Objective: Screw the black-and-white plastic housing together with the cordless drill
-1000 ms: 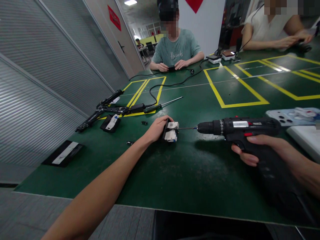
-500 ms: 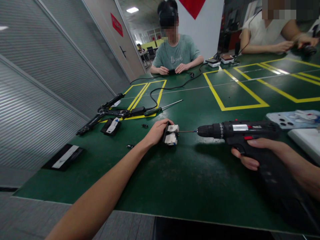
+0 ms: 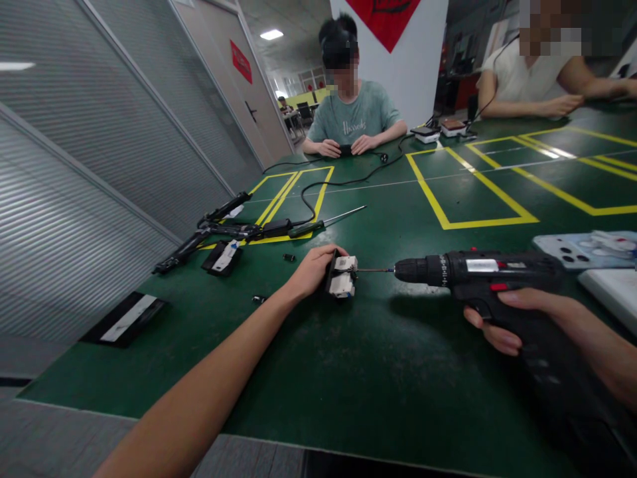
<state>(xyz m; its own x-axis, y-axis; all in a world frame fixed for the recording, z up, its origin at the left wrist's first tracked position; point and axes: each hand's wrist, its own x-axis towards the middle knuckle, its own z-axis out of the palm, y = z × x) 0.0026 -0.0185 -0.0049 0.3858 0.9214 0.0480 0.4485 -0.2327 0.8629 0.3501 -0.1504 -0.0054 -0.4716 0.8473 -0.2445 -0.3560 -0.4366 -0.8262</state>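
My left hand (image 3: pixel 314 270) grips a small black-and-white device (image 3: pixel 343 275) from behind, its white block side turned right; some of the fingers are hidden behind it. My right hand (image 3: pixel 517 315) is wrapped round the handle of a black cordless drill (image 3: pixel 478 269), held level and pointing left. The drill's long thin bit (image 3: pixel 375 270) reaches the white side of the device; whether its tip sits in a screw is too small to tell. Left of my left hand, two small black parts (image 3: pixel 289 257) lie on the green table (image 3: pixel 378 378).
A green-handled screwdriver (image 3: pixel 303 229), a black folding stand (image 3: pixel 204 232) with a cable, a black-and-white module (image 3: pixel 222 257) and a flat black panel (image 3: pixel 124 320) lie to the left. At right are a pale blue case (image 3: pixel 562 249) and white box (image 3: pixel 610 289). Two people sit across.
The view has tilted slightly, so things appear a little lower. Both hands keep their holds, and the bit stays at the device. The person at far right has moved their hands.
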